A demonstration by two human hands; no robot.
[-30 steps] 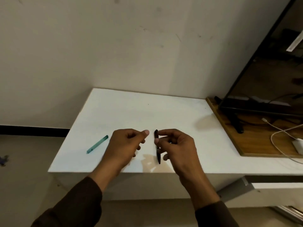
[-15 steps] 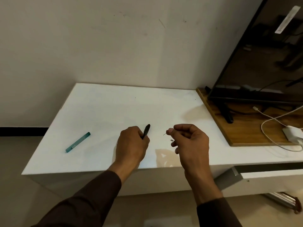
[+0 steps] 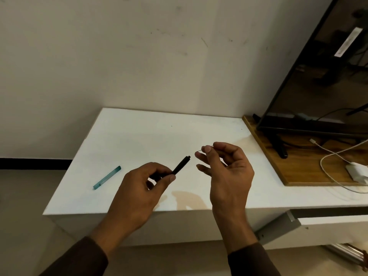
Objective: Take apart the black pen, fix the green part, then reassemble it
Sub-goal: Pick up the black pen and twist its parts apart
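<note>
My left hand [image 3: 139, 188] grips the black pen body [image 3: 181, 164] by its lower end, the free end pointing up and right. My right hand [image 3: 225, 170] hovers just right of it, thumb and forefinger pinched on a thin small pen part [image 3: 199, 150] that is too small to identify. A gap separates the pen body from that part. The green part [image 3: 107, 177], a translucent teal tube, lies alone on the white table [image 3: 159, 132] to the left of my left hand.
A wooden board [image 3: 298, 166] adjoins the table on the right, carrying a black screen [image 3: 318, 86] on its stand, a white cable [image 3: 330, 156] and a white charger [image 3: 356, 172]. The wall rises behind the table. A drawer front [image 3: 328, 222] shows below right.
A second ago both hands held the black pen together. Now the left hand holds the body alone and the right hand has drawn away with a small thin part. The camera view also shifted.
</note>
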